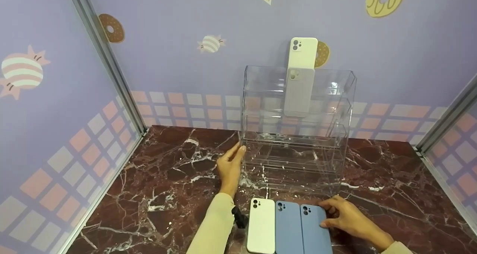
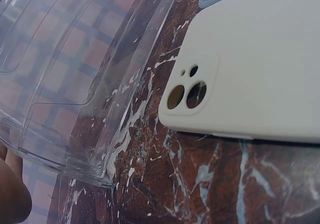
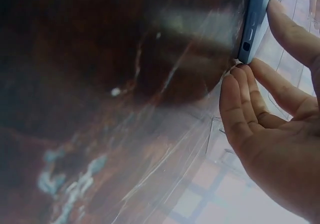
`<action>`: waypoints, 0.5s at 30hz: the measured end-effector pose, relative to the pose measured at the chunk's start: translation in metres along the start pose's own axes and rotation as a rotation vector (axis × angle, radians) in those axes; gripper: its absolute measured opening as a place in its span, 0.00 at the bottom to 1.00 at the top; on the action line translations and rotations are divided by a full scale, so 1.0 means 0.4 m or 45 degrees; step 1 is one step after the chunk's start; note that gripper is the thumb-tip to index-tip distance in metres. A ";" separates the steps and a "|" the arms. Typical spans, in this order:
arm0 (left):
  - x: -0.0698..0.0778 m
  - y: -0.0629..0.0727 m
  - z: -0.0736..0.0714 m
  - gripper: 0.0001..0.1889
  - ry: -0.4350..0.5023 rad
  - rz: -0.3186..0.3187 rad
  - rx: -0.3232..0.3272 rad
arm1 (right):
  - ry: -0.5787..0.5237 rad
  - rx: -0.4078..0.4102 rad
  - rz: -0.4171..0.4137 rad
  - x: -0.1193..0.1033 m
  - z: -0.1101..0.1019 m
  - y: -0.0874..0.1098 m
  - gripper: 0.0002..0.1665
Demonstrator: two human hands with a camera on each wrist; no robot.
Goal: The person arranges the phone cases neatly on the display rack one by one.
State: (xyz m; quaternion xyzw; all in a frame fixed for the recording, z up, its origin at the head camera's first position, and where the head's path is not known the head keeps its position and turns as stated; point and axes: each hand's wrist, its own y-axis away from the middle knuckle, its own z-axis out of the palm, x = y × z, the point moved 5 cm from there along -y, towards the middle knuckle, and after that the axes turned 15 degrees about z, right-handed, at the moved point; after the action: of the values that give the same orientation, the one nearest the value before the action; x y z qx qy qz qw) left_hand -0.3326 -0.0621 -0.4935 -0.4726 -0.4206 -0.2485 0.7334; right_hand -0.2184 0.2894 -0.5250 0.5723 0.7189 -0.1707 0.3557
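My left hand (image 1: pixel 230 168) rests its fairly straight fingers against the left side of a clear stepped rack (image 1: pixel 298 161). In the left wrist view, part of that hand shows beside the rack's clear edge. My right hand (image 1: pixel 346 215) pinches the rightmost blue phone case (image 1: pixel 315 228) near its upper right corner, thumb on its face. Seen from the right wrist, the fingertips (image 3: pixel 245 74) sit at the case's end. A second blue phone case (image 1: pixel 288 228) and a white phone case (image 1: pixel 261 226) lie side by side to its left, camera holes toward the rack.
Upright in the rack's upper tiers stand a cream phone case (image 1: pixel 303 54) and, lower in front, a greyish-lilac phone case (image 1: pixel 299 94). Behind the rack rises a patterned purple wall (image 1: pixel 167 60). Dark red marbled tabletop (image 1: pixel 167 194) spreads around everything, with another wall (image 1: pixel 56 116) at left.
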 end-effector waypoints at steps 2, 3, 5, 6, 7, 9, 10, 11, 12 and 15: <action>0.002 0.001 0.001 0.15 0.007 0.004 0.004 | 0.024 0.003 -0.009 0.000 0.001 -0.002 0.33; 0.003 0.001 0.001 0.15 0.010 0.006 0.003 | 0.031 0.005 -0.013 0.000 0.001 -0.002 0.33; 0.005 0.002 0.002 0.15 0.006 0.003 0.007 | 0.053 0.021 -0.021 0.000 0.002 -0.004 0.32; 0.016 0.004 0.002 0.15 0.007 0.000 0.010 | 0.063 0.032 -0.022 0.000 0.003 -0.005 0.31; 0.031 0.006 0.002 0.15 0.005 0.003 0.011 | 0.067 0.042 -0.022 0.000 0.003 -0.005 0.31; 0.061 0.008 0.001 0.15 -0.001 -0.004 0.012 | 0.066 0.059 -0.022 0.000 0.004 -0.006 0.30; 0.075 0.009 0.001 0.15 -0.006 -0.008 0.011 | 0.063 0.067 -0.021 0.000 0.005 -0.006 0.30; 0.088 0.010 0.001 0.15 -0.008 -0.012 0.009 | 0.051 0.070 -0.016 0.000 0.005 -0.005 0.30; 0.098 0.012 0.001 0.15 -0.010 -0.012 0.004 | 0.034 0.071 -0.014 0.000 0.006 -0.005 0.29; 0.075 0.009 0.003 0.15 -0.019 -0.024 -0.002 | -0.029 0.090 0.000 -0.001 0.010 -0.002 0.26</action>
State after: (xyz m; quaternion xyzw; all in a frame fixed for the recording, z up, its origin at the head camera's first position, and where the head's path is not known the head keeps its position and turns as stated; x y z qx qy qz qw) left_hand -0.3146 -0.0586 -0.4693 -0.4712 -0.4300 -0.2523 0.7276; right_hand -0.2181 0.2863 -0.5275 0.5824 0.7083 -0.2028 0.3434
